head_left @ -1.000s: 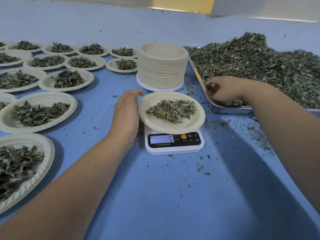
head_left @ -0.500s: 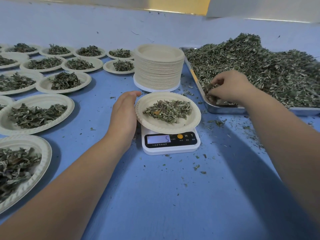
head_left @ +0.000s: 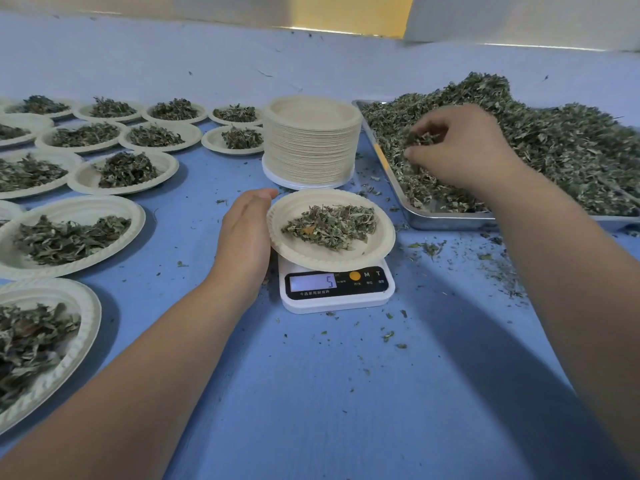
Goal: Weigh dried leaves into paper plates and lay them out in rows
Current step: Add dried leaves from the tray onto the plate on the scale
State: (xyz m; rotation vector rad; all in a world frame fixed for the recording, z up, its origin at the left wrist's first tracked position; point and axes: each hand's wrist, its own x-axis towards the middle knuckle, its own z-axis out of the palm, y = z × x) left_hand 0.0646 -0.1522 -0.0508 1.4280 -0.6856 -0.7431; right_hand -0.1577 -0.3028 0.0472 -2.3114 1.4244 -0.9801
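A paper plate (head_left: 374, 249) with a small heap of dried leaves (head_left: 330, 226) sits on a white kitchen scale (head_left: 334, 289) whose display reads 5. My left hand (head_left: 246, 233) lies on the table against the plate's left rim, fingers straight. My right hand (head_left: 460, 147) is raised over the metal tray (head_left: 446, 221) of loose dried leaves (head_left: 561, 140) and pinches a tuft of leaves between its fingertips.
A tall stack of empty paper plates (head_left: 311, 143) stands behind the scale. Several filled plates (head_left: 72, 233) lie in rows across the left of the blue table (head_left: 346, 393). Leaf crumbs are scattered right of the scale, near the tray's front edge.
My right hand has lifted from the tray's near corner, up and back over the leaf pile, with a pinch of leaves. The left hand and the plate have stayed put.
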